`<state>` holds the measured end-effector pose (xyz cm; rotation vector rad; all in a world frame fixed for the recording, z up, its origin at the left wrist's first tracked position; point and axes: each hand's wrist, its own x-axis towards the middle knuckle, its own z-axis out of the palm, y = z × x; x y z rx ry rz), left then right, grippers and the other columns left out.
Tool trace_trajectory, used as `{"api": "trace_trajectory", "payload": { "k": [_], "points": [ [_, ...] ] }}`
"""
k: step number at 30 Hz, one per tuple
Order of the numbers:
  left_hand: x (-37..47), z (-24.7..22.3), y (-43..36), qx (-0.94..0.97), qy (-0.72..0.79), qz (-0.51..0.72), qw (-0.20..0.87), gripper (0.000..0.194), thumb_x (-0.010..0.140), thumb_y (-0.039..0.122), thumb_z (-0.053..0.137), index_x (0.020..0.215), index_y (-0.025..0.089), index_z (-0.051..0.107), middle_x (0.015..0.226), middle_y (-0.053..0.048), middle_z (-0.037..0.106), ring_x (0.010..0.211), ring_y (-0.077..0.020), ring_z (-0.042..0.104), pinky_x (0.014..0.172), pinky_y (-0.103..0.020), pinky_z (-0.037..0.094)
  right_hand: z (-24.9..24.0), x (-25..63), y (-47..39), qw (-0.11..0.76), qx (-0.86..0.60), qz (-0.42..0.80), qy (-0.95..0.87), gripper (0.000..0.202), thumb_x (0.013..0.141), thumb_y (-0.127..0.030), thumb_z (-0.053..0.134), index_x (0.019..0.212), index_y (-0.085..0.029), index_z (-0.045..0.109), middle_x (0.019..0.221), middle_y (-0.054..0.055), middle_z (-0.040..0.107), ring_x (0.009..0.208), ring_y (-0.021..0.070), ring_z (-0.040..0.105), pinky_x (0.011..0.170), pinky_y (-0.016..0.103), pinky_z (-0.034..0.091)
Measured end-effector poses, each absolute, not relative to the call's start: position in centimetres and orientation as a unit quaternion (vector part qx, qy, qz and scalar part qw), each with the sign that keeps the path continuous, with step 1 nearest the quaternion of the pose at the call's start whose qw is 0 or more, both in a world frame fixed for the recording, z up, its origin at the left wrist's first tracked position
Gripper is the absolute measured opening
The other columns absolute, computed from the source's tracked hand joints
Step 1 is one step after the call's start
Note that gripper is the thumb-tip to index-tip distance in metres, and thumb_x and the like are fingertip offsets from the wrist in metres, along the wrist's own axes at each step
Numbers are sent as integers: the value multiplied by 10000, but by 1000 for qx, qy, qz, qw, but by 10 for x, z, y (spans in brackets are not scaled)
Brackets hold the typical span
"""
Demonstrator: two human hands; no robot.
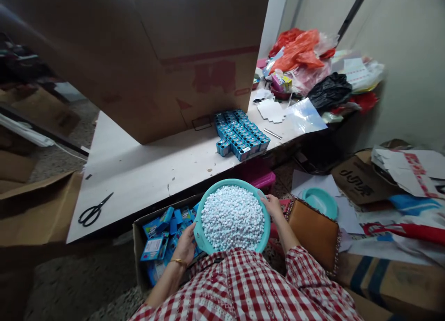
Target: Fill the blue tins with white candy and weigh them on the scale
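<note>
A teal plastic basin (267,228) full of small white pellets (232,219) is held close against my checked shirt. My left hand (186,244) grips its left rim, the fingers partly hidden under the edge. On the opposite side my right hand (273,206) is closed on the rim. Below and left of the basin, an open cardboard box (137,247) holds several blue printed packs (155,247). Several small blue boxes (243,133) stand grouped in rows on the white table (146,172) ahead.
Black scissors (92,213) lie at the table's left end. A large cardboard carton (156,70) stands on the table. Plastic bags (299,49) pile up at the far right. Beside me are a brown cushioned seat (313,230), a second teal basin (321,202) and flattened cardboard (361,182).
</note>
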<state>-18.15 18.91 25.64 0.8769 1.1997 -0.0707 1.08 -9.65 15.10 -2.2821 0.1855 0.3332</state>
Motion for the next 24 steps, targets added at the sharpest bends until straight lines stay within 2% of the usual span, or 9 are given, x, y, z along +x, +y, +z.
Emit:
{"api": "trace_trajectory", "payload": {
  "k": [5,14,19,24],
  "points": [
    [-182,242,181,373,541,-62,751,183,827,254,502,855,151,650,797,-16,675,657,-124,574,591,-238,419,143,15,-109,383,-911,141,68,318,706,-312,588,926,-115,705,918,112,714,826,208,645,704,248,456],
    [-126,222,149,362,528,-106,761,173,766,294,547,817,158,642,749,-22,675,654,-138,575,591,-237,418,139,56,-162,326,-924,170,104,290,679,-287,586,855,-104,725,808,101,722,750,204,655,638,241,461],
    [-42,174,106,348,570,-96,738,151,766,271,545,737,147,628,617,-18,629,561,-130,542,535,-234,398,99,134,-202,305,-924,206,102,276,685,-287,582,837,-109,729,791,94,722,729,198,653,629,235,458],
    [51,117,54,331,651,-90,677,42,706,162,562,716,143,598,535,-14,581,473,-135,515,506,-246,402,42,225,-233,300,-917,241,108,254,669,-260,591,827,-112,723,810,99,719,772,205,651,638,231,457]
  ]
}}
